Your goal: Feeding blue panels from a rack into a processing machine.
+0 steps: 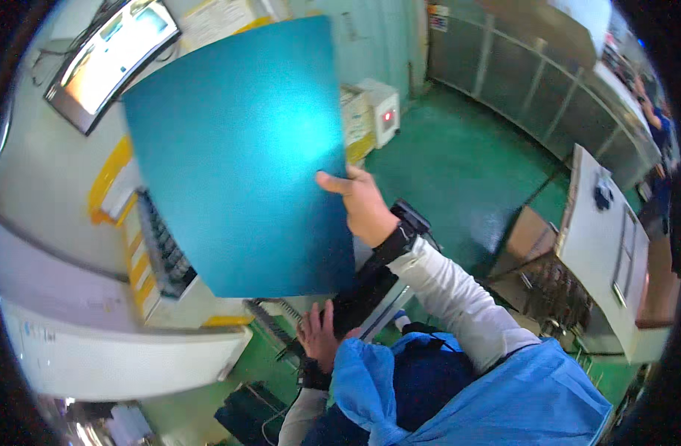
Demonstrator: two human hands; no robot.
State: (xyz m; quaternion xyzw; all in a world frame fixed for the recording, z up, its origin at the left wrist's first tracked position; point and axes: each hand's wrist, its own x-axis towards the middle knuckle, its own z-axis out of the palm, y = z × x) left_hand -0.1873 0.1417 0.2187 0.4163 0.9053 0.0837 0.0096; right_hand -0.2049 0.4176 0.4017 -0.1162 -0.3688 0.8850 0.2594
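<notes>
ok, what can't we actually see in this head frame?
- Machine top behind the teal sheet: the sheet, held up by the right hand, covers it in the head view.
- Left hand: its fingers rest on a black object, partly hidden by the blue gown; grip unclear.
- Monitor at upper left: glare-washed and bent by the fisheye, content unreadable.
- Person at far right: tiny, cut off by the rim.

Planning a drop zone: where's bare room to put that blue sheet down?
Bare green floor between the small white box and the grey fence. Crowded: white machine under the blue sheet, held in the right hand.
</notes>
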